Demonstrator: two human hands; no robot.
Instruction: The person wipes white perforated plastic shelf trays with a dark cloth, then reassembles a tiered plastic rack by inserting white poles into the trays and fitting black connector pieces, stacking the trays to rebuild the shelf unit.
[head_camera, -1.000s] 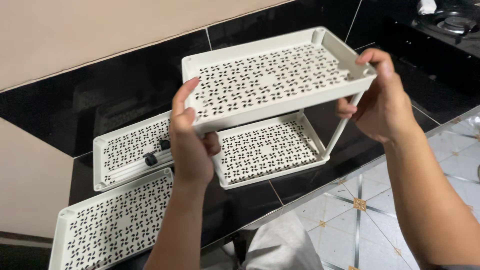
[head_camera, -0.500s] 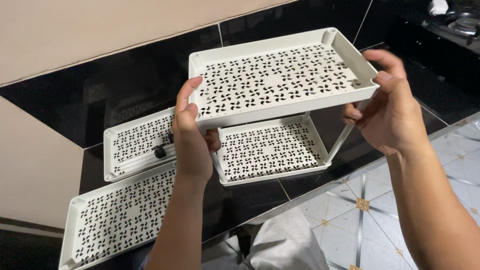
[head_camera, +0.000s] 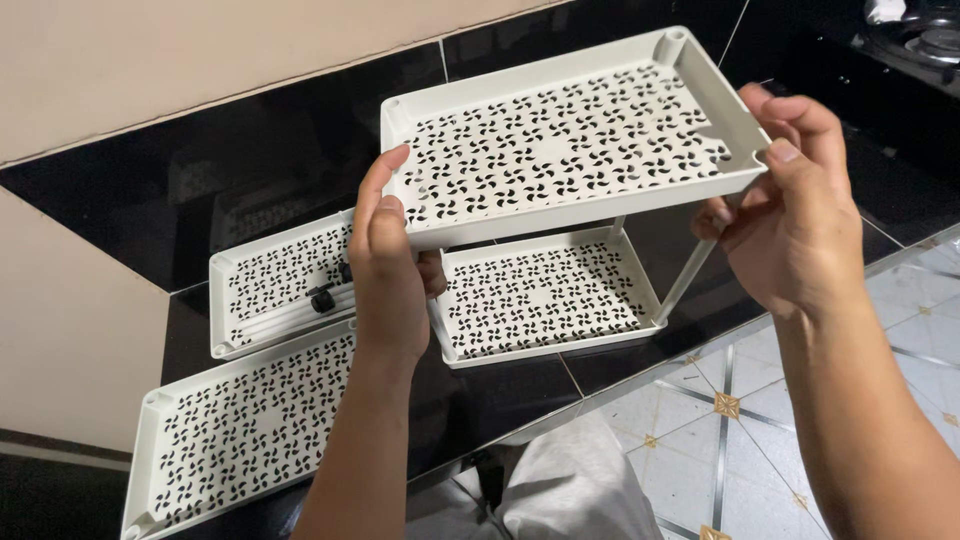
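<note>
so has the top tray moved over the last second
Cannot tell: the camera shifted. The top tray sits about the same over the lower tray, with the left hand and right hand gripping its ends.

Loose tray (head_camera: 230, 440) corner beyond bottom-left edge

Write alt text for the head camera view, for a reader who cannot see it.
Left hand and right hand hold the top tray of a white perforated two-tier rack above a black counter. Two loose trays lie to its left.
</note>
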